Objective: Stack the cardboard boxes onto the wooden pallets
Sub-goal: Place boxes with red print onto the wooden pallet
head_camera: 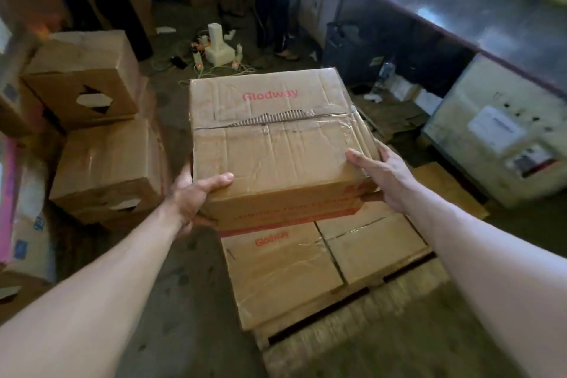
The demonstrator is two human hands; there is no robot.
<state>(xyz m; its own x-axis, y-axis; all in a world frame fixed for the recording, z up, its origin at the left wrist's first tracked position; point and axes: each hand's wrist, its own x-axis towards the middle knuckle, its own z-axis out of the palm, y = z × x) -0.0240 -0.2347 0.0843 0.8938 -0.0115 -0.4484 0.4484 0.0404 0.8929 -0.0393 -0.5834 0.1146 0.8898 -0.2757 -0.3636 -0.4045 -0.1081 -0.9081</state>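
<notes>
I hold a large cardboard box (pixel 276 144) printed "Glodway" in red, with torn tape across its top. My left hand (pixel 196 196) grips its near left corner, thumb on top. My right hand (pixel 380 175) grips its near right corner, thumb on top as well. The box hangs above two cardboard boxes, one on the left (pixel 282 273) and one on the right (pixel 374 245), lying side by side on a wooden pallet (pixel 352 334). The held box hides the far part of the pallet load.
A pile of brown boxes (pixel 101 138) stands at the left. A white crate with labels (pixel 497 132) sits at the right below a long metal ledge (pixel 460 9). Cables, a power strip and foam blocks (pixel 217 46) lie on the floor ahead, beside a person's legs (pixel 276 9).
</notes>
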